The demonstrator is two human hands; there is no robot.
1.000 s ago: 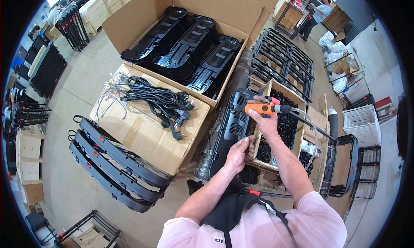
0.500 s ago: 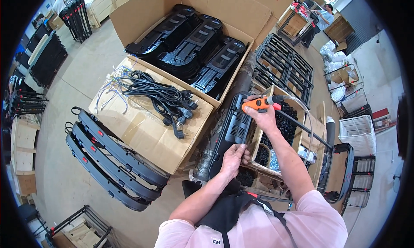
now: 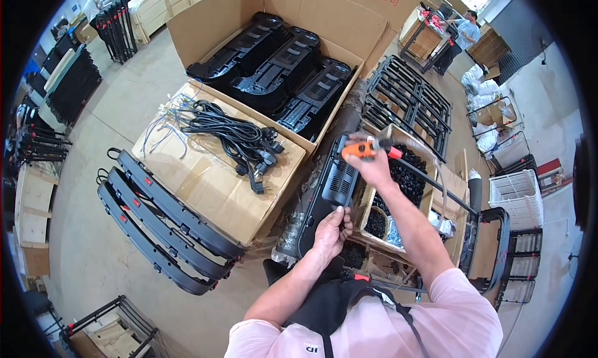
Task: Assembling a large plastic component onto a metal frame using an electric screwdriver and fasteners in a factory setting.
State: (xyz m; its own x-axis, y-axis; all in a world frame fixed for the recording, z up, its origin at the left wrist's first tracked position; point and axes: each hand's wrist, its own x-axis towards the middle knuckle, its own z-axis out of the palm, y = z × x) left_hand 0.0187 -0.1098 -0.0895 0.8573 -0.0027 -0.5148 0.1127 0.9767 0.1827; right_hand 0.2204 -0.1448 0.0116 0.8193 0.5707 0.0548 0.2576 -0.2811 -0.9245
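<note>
A long black plastic housing [image 3: 309, 228] with a grey vented cover [image 3: 340, 182] lies in front of me, tilted away to the right. In my right hand [image 3: 374, 169] is an orange power screwdriver [image 3: 357, 150], held over the far end of the cover. Its tip is hidden or blurred, so contact cannot be made out. My left hand [image 3: 330, 234] rests at the near end of the cover, thumb and fingers pinched together. Whatever lies between those fingers is too small or hidden to name.
Right of the housing stands a wooden box [image 3: 398, 236] of small black parts and screws. A carton [image 3: 205, 171] bears black power cords [image 3: 227, 133]. Behind it, a large open carton [image 3: 321, 140] holds black mouldings. Curved black frames [image 3: 165, 233] hang at left. A person [image 3: 464, 34] stands far right.
My right hand and the screwdriver have shifted slightly left over the cover. My left hand has moved a little left, staying at the near end. The view has tilted slightly.
</note>
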